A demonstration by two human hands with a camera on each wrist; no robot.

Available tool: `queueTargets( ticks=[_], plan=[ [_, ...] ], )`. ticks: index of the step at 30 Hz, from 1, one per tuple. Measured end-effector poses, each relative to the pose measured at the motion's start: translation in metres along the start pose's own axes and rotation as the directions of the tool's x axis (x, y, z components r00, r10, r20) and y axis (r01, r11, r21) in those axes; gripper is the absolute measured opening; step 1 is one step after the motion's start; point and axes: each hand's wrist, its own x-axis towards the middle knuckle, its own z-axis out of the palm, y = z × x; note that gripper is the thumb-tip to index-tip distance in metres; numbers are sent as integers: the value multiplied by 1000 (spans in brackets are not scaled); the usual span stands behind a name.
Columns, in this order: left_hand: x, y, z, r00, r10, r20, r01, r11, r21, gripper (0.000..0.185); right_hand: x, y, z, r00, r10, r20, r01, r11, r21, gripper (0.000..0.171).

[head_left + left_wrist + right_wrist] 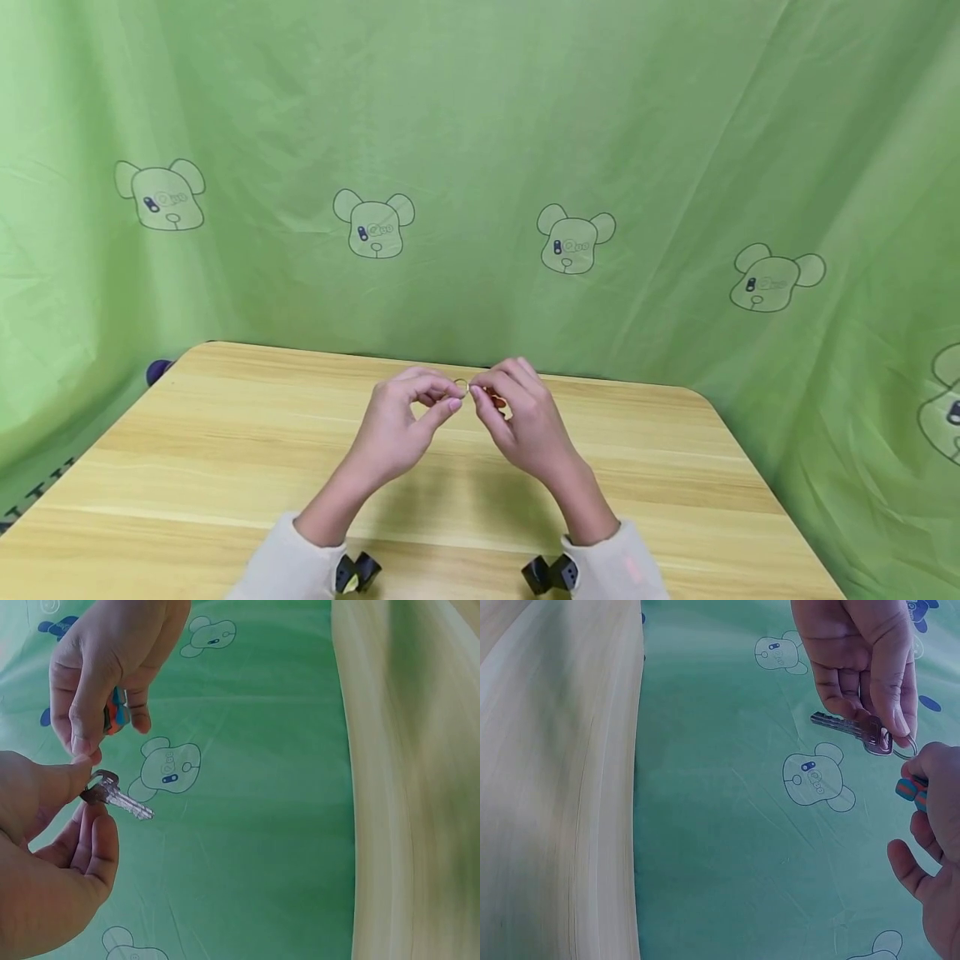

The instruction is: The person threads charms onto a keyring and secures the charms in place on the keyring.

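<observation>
Both hands meet over the far part of the table around a thin metal key ring. My left hand pinches the ring between thumb and fingers, right at the head of a silver key. The key's toothed blade points away from the fingertips, as the left wrist view also shows. On the opposite side of the ring, my right hand pinches with thumb and forefinger. Beneath that hand is a small orange and blue striped charm, partly hidden by the fingers.
The wood-grain table has rounded far corners. Behind it hangs a green curtain printed with bear heads, close along the far edge. Black wrist cameras sit at both sleeve cuffs.
</observation>
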Motion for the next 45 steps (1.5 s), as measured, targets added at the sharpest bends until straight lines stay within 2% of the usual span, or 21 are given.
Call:
queueTargets(
  ticks=[8,16,28,45],
  plan=[
    [3,-4,-6,993,105,48,-107,994,39,8,2,0,-1,1000,-1,-3,1,1000,30,9],
    [4,-4,-3,991,111,74,-116,991,59,7,1,1,-1,1000,-2,-7,2,1000,23,9],
    [3,-4,-2,988,154,17,-155,984,92,5,1,-1,2,1000,-20,-10,21,1000,19,6],
    [3,-5,-5,973,229,8,-228,964,135,6,1,-1,3,999,-33,2,33,999,29,7]
  ],
)
